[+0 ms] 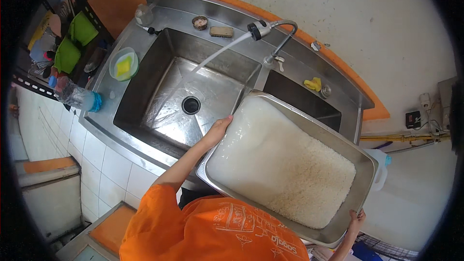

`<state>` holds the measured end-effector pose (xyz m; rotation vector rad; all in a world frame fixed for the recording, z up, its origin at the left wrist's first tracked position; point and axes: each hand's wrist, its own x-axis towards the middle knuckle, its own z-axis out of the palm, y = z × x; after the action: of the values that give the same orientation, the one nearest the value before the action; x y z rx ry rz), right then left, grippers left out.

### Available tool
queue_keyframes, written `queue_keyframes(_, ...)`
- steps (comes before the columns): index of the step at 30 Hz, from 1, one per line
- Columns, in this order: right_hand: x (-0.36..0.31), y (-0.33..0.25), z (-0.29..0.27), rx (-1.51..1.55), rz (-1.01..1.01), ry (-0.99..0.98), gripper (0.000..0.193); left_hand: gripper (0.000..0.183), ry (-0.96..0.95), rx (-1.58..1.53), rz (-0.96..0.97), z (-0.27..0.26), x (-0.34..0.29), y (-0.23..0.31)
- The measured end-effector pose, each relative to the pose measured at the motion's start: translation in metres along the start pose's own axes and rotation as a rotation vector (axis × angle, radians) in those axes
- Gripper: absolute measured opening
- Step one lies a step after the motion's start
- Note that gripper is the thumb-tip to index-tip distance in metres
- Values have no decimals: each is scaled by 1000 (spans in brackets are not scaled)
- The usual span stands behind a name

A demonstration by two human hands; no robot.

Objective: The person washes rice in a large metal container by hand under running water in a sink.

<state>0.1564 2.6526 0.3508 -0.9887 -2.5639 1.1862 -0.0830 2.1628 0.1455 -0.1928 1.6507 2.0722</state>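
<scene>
A large rectangular steel pan (pixel 366 170) is held between my hands, partly over the right side of the sink. White rice (pixel 314 183) is heaped toward its right end, and cloudy whitish water (pixel 249 133) pools at the left end, near the rim. My left hand (pixel 220 130) grips the left rim, fingers mostly hidden behind it. My right hand (pixel 356 221) is closed on the rim at the lower right corner. From the faucet head (pixel 259 30) a stream of water runs into the larger steel sink basin (pixel 169 79), left of the pan.
A smaller basin (pixel 285 94) lies partly under the pan. Along the back ledge sit a small bowl (pixel 199 22), a worn sponge (pixel 221 32) and a yellow cloth (pixel 313 84). A plastic bowl with a yellow sponge (pixel 124 66) and a bottle (pixel 77 94) stand left. A utensil rack (pixel 72 43) is beyond.
</scene>
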Motion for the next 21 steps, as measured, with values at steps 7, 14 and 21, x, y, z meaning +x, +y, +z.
queue_keyframes(7, -1, -16, 2, -42, -10, 93, 26, 49, 56, -23, -23, -6, 3, -14)
queue_keyframes(14, -2, -22, -8, -28, 25, -27, 35, 46, 88, -104, -46, -9, 2, -11)
queue_keyframes(21, 1, -31, 1, 29, -73, 70, 28, 44, 14, -286, -49, -42, 56, -83)
